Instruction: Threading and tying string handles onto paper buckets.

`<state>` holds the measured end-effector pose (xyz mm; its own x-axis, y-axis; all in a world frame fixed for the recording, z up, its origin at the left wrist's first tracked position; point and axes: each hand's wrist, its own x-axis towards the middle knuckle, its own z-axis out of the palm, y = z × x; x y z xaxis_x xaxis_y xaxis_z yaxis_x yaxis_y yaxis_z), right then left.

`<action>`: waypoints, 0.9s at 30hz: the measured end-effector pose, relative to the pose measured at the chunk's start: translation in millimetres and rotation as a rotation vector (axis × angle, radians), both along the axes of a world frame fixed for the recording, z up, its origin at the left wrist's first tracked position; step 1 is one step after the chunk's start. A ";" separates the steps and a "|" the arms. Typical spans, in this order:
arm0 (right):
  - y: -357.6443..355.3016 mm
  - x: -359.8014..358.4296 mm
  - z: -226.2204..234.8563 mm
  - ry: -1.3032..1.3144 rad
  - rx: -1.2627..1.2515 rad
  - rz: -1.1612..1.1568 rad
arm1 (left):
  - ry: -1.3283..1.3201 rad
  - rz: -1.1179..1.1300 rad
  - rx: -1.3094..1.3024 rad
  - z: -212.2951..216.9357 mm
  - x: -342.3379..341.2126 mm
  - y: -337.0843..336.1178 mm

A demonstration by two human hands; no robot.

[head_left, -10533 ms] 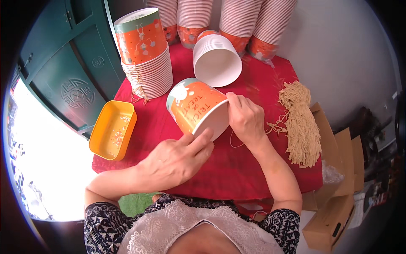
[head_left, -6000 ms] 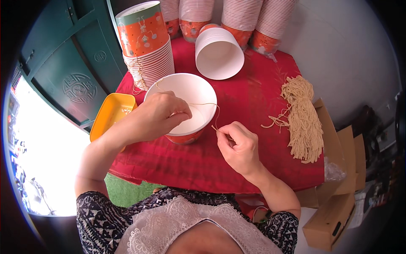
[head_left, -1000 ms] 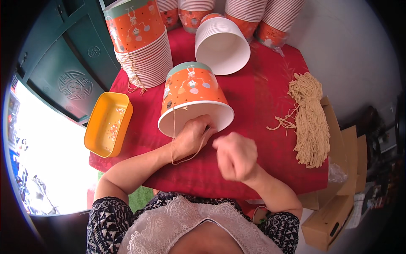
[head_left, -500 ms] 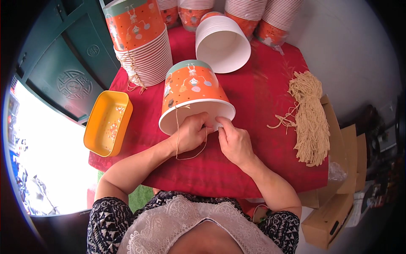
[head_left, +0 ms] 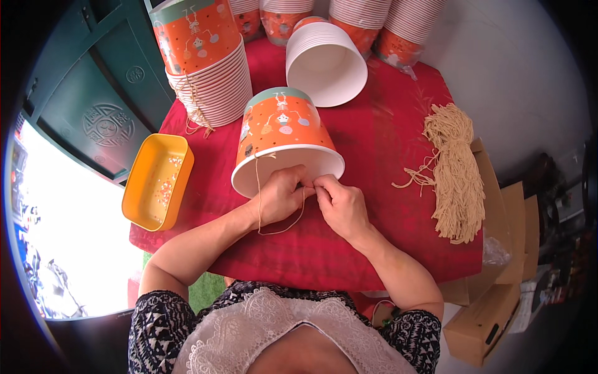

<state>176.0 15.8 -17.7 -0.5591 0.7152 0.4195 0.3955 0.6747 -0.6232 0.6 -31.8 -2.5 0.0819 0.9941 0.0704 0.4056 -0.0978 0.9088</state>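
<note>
An orange paper bucket [head_left: 285,128] with a green band and small printed figures lies tilted on the table, its white mouth toward me. A thin beige cord [head_left: 258,215] hangs from the left side of its rim and loops round to my fingers. My left hand [head_left: 280,196] is closed in a pinch on the cord, just in front of the lower rim. Against its fingertips my right hand [head_left: 342,206] is pinched too; what lies between those fingers is hidden.
A yellow tub [head_left: 156,184] with small bits in it stands at the left. Beige cords [head_left: 458,171] lie bundled at the right. Behind are a white-mouthed bucket [head_left: 327,65] and a tall bucket stack [head_left: 215,84]. Cardboard boxes [head_left: 483,324] sit beyond the table's right edge.
My right fingers have moved slightly left and closed together against my left fingertips. The bucket and cord stay nearly in place.
</note>
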 end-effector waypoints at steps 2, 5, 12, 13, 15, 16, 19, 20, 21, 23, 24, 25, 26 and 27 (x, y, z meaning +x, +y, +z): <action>-0.5 0.1 -0.5 0.041 -0.079 -0.014 | 0.068 -0.026 0.169 -4.6 -0.1 1.5; -1.2 -0.8 -1.2 0.058 -0.117 -0.004 | 0.158 -0.052 0.356 -15.0 -3.9 8.9; -2.2 0.4 -0.4 0.112 -0.223 0.058 | -0.044 -0.044 -0.178 12.4 -5.7 6.1; -1.9 0.9 -1.2 0.120 -0.226 0.066 | -0.118 -0.037 -0.211 12.5 -6.0 5.7; -1.6 2.1 -2.0 0.129 -0.229 0.074 | -0.191 -0.030 -0.245 13.3 -6.2 5.7; -1.5 2.7 -2.4 0.132 -0.227 0.087 | -0.208 -0.028 -0.251 14.0 -6.3 6.4; -3.3 3.3 -0.7 0.129 -0.212 0.111 | -0.248 -0.017 -0.267 13.3 -6.6 6.7; -4.1 3.3 0.6 0.123 -0.199 0.121 | -0.271 -0.011 -0.276 12.9 -6.7 6.5; -4.5 2.9 0.9 0.123 -0.199 0.122 | -0.271 -0.010 -0.277 13.0 -6.7 6.3; -5.4 2.2 1.5 0.125 -0.105 0.132 | -0.272 0.000 -0.274 13.3 -6.5 5.4; -6.1 2.4 3.6 0.125 -0.106 0.132 | -0.273 0.000 -0.275 11.9 -6.6 5.3; -6.9 2.4 6.7 0.121 -0.111 0.130 | -0.287 -0.008 -0.258 9.8 -7.1 5.1; -7.2 2.3 8.2 0.117 -0.116 0.128 | -0.302 -0.016 -0.240 8.6 -7.6 5.0; -6.4 1.1 7.6 0.117 -0.116 0.129 | -0.302 -0.016 -0.241 9.5 -7.9 4.7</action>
